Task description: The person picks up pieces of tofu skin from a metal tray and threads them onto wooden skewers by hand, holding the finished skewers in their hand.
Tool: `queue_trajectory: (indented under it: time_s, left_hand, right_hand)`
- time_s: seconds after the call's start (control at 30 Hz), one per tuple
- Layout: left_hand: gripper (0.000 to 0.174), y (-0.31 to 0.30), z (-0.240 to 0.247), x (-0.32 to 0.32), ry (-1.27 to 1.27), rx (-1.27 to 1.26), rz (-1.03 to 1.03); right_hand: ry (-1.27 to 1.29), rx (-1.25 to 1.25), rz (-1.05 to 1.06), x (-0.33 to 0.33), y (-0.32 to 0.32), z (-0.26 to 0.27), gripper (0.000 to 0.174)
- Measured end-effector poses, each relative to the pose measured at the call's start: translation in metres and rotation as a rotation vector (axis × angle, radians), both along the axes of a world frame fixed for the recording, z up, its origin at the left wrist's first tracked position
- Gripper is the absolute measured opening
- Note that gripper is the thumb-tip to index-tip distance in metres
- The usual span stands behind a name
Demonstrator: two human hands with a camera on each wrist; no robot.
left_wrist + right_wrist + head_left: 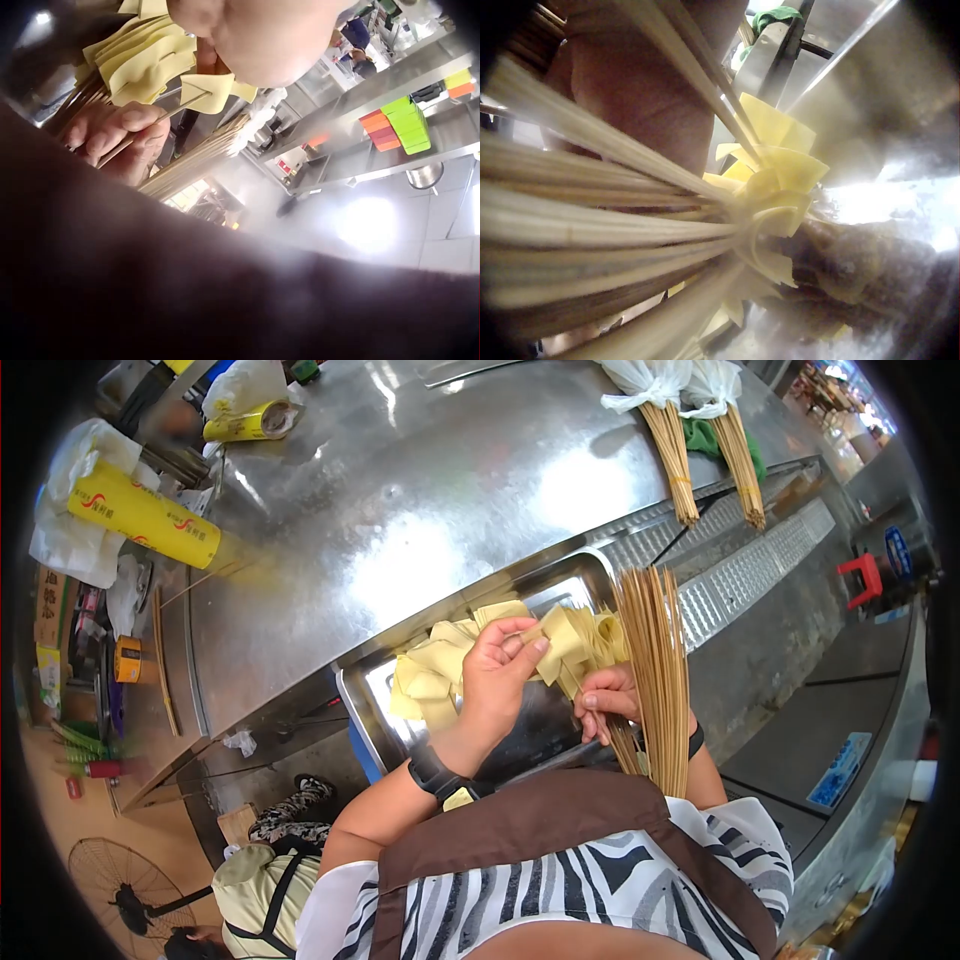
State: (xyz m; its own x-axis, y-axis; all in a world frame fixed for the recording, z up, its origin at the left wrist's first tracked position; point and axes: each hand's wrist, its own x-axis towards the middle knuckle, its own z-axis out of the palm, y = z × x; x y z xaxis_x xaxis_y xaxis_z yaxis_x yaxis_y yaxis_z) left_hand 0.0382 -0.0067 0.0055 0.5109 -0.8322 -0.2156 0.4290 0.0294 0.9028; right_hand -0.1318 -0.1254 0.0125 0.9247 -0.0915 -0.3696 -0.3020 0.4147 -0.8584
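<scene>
My left hand (495, 685) is over the steel tray (352, 705), thumb and fingers pinching a pale yellow bean curd sheet (535, 635). In the left wrist view my right hand (127, 139) pinches a thin wooden skewer (171, 111), whose tip passes through a small square sheet (214, 91). More folded sheets (430, 670) lie piled in the tray. Beside my right hand, a thick bundle of bare skewers (655, 670) hides part of that wrist. In the right wrist view yellow sheets (780, 165) cluster at the far ends of blurred skewers (615, 225).
A steel worktop (420, 490) extends beyond the tray. Two bagged skewer bundles (670, 460) lie at its far right, near a green cloth (705, 438). A yellow film roll (145, 515) is at the left. Another person (265, 890) is low at the left, near a fan (125, 905).
</scene>
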Motion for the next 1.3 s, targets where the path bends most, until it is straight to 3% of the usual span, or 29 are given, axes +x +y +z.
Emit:
queue_trajectory:
  time_s: [0.07, 0.17, 0.5, 0.7, 0.87, 0.93, 1.0, 1.07, 1.13, 1.23, 1.27, 1.3]
  left_hand:
    - [0.031, 0.001, 0.011, -0.008, 0.133, -0.082, 0.014]
    - [0.039, 0.004, 0.009, -0.008, 0.134, -0.053, -0.045]
    - [0.031, 0.007, 0.001, -0.013, 0.112, -0.009, -0.184]
    - [0.020, -0.002, -0.011, -0.005, 0.281, 0.042, -0.174]
    - [0.015, -0.007, -0.016, -0.005, 0.255, 0.037, -0.174]
    - [0.014, -0.007, -0.015, -0.005, 0.238, 0.079, -0.176]
    - [0.014, -0.008, -0.014, -0.005, 0.222, 0.122, -0.176]
    - [0.015, -0.012, -0.014, -0.005, 0.142, 0.196, -0.224]
    - [0.015, -0.017, -0.017, -0.007, 0.135, 0.207, -0.225]
    - [0.016, -0.023, -0.019, -0.010, 0.133, 0.211, -0.237]
    - [0.016, -0.025, -0.019, -0.010, 0.141, 0.208, -0.244]
    - [0.016, -0.027, -0.018, -0.010, 0.140, 0.207, -0.242]
  right_hand:
    - [-0.001, -0.004, -0.019, -0.001, 0.001, 0.000, 0.021]
    - [-0.009, 0.027, -0.025, -0.001, 0.001, 0.000, 0.021]
    - [-0.004, 0.056, -0.076, -0.004, 0.000, -0.004, 0.015]
    - [-0.028, 0.076, -0.132, 0.003, 0.005, -0.001, 0.017]
    - [0.006, -0.164, -0.275, 0.005, 0.008, 0.001, 0.021]
    - [-0.027, -0.144, -0.346, 0.003, 0.008, 0.005, 0.022]
    - [-0.080, -0.379, -0.419, 0.004, 0.008, -0.001, 0.021]
    - [-0.062, -0.428, -0.416, 0.005, 0.004, 0.002, 0.020]
    - [-0.106, -0.721, -0.385, 0.006, 0.001, 0.002, 0.022]
    - [-0.115, -0.859, -0.328, 0.001, -0.004, -0.004, 0.024]
    - [-0.116, -0.861, -0.328, 0.000, -0.003, -0.001, 0.024]
    - [-0.029, -0.704, -0.325, -0.001, -0.002, 0.006, 0.025]
